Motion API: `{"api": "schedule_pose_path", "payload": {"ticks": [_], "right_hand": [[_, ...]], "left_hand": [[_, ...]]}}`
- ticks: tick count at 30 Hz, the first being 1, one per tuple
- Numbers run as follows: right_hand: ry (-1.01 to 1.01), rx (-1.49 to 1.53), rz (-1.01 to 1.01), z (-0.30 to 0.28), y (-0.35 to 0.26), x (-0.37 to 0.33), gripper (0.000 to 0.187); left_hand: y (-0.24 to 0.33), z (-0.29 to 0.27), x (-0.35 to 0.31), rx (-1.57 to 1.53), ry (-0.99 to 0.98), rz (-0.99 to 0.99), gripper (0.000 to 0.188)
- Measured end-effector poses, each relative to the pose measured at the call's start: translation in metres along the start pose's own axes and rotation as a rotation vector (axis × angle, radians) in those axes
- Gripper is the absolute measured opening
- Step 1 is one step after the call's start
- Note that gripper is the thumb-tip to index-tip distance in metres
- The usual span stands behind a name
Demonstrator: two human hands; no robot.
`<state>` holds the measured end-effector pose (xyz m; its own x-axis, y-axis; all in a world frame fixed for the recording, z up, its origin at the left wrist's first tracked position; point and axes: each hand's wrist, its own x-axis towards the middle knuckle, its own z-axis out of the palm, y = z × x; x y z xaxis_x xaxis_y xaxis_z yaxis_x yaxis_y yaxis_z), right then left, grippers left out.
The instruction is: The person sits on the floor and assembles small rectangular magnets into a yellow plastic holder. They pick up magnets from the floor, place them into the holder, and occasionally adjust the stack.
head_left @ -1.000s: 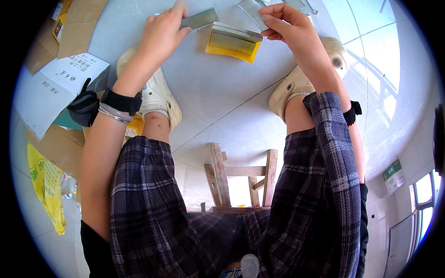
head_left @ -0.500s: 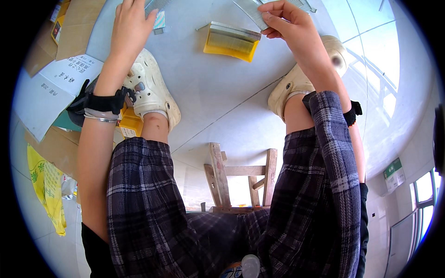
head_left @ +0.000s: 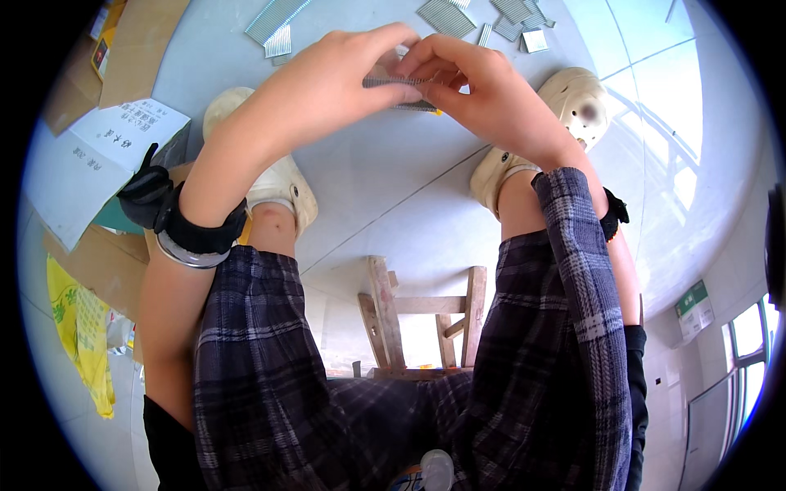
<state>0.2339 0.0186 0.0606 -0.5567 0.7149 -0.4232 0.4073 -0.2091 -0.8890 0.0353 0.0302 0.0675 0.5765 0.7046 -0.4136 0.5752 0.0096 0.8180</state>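
My left hand [head_left: 327, 78] and my right hand [head_left: 471, 86] meet over a small yellow box, with fingers bent in a pinch. Between the fingertips shows a ridged silvery strip of nails [head_left: 393, 82], lined up in a row. Only a sliver of the yellow box [head_left: 438, 112] shows; my fingers hide the rest. How much each hand bears of the strip is partly hidden. More silvery nail strips [head_left: 274, 23] lie on the floor beyond my left hand, and another group of nail strips [head_left: 446, 18] lies beyond the right one.
My feet in cream clogs [head_left: 573, 106] stand on either side. To the left are cardboard flaps [head_left: 139, 57], a white printed carton [head_left: 98, 164] and a yellow plastic bag [head_left: 78, 327]. A wooden stool [head_left: 385, 315] appears below, between my legs. Grey tiled floor [head_left: 393, 188] lies under everything.
Both hands have come together over the yellow box, the left moving right and the right moving left, both nearer. The strips the right hand held are now largely hidden.
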Motion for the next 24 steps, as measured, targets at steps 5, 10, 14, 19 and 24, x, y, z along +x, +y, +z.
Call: {"api": "schedule_pose_path", "payload": {"ticks": [5, 10, 14, 19, 24], "right_hand": [[0.042, 0.0, 0.075, -0.005, 0.004, 0.0, 0.017], [0.301, -0.011, 0.091, -0.018, 0.022, 0.004, 0.019], [0.41, -0.063, 0.186, -0.036, 0.039, 0.005, 0.019], [0.504, -0.291, 0.195, -0.05, 0.052, 0.009, 0.024], [0.495, -0.37, 0.102, -0.053, 0.056, 0.023, 0.027]], "left_hand": [[-0.021, -0.008, -0.01, -0.002, -0.028, -0.134, 0.029], [-0.061, -0.039, -0.02, 0.065, 0.341, -0.292, 0.021], [-0.094, -0.049, -0.028, 0.119, 0.4, -0.376, 0.021], [-0.105, -0.034, -0.034, 0.263, 0.422, -0.337, 0.023], [-0.086, -0.025, -0.031, 0.418, 0.508, -0.14, 0.033]]}}
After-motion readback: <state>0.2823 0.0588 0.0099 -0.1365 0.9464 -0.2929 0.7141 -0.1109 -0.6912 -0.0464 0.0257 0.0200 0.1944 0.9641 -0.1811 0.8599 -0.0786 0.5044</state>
